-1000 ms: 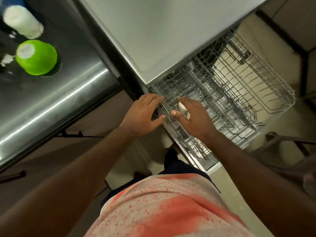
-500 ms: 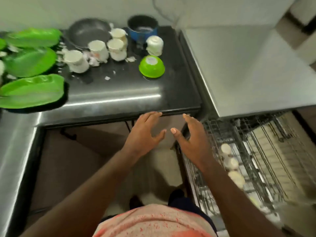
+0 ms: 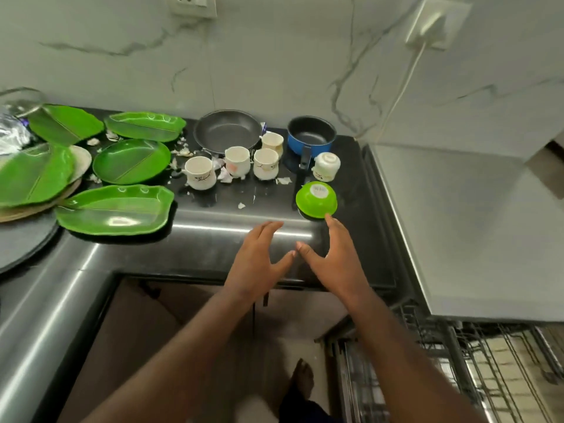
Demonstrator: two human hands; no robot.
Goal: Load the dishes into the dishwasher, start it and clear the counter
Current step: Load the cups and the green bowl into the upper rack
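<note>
My left hand (image 3: 259, 261) and my right hand (image 3: 337, 257) hover side by side over the front of the dark counter (image 3: 213, 239), fingers spread, holding nothing. Just beyond my right fingertips sits an upturned green bowl (image 3: 316, 199). Behind it stand an upturned white cup (image 3: 326, 166), several upright white cups (image 3: 200, 172), a blue saucepan (image 3: 311, 135) and a dark frying pan (image 3: 227, 131). Several green leaf-shaped plates (image 3: 114, 210) lie to the left. The dishwasher's wire rack (image 3: 488, 361) is pulled out at lower right.
The grey dishwasher top (image 3: 473, 224) adjoins the counter on the right. White scraps (image 3: 225, 175) litter the counter among the cups. A steel tray (image 3: 21, 248) lies at far left. A wall socket with a white cable (image 3: 436, 22) hangs above. My bare foot (image 3: 302, 380) stands on the floor.
The view has swung up from the rack to the counter. My right hand let go of a cup in the rack, and both hands moved up over the counter's front edge.
</note>
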